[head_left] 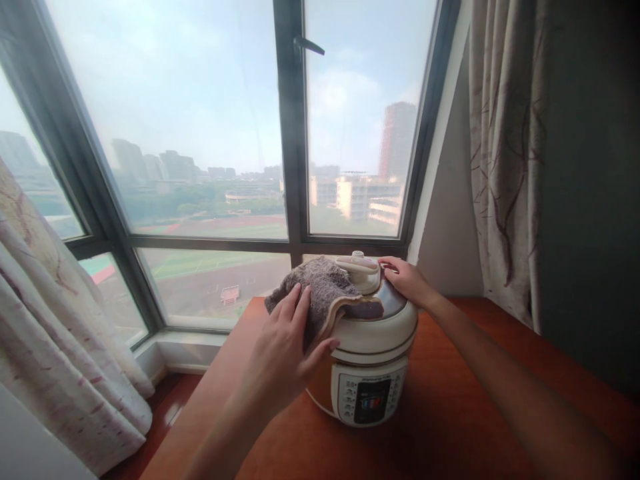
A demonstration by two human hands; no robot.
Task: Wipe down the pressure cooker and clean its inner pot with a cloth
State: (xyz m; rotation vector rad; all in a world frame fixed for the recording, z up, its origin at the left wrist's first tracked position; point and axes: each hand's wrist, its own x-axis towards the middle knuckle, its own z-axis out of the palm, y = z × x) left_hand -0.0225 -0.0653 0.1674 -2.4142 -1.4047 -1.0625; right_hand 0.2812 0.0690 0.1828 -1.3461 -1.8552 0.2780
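A white and brown electric pressure cooker (375,343) stands upright on the table, with its lid on and its control panel facing me. A grey-brown fluffy cloth (320,287) with a pale edge drapes over the left side of the lid. My left hand (287,340) grips this cloth against the cooker, fingers stretched along it and thumb apart near the lid's rim. On the lid's right side rests my right hand (407,280), fingers extended beside the lid handle (361,267) and holding nothing. The lid's surface beneath the cloth is hidden.
The cooker is on a reddish-brown wooden table (450,420). Behind it rises a large window with a dark frame (293,133) and a handle (310,46). Patterned curtains hang at the left (55,333) and right (505,167).
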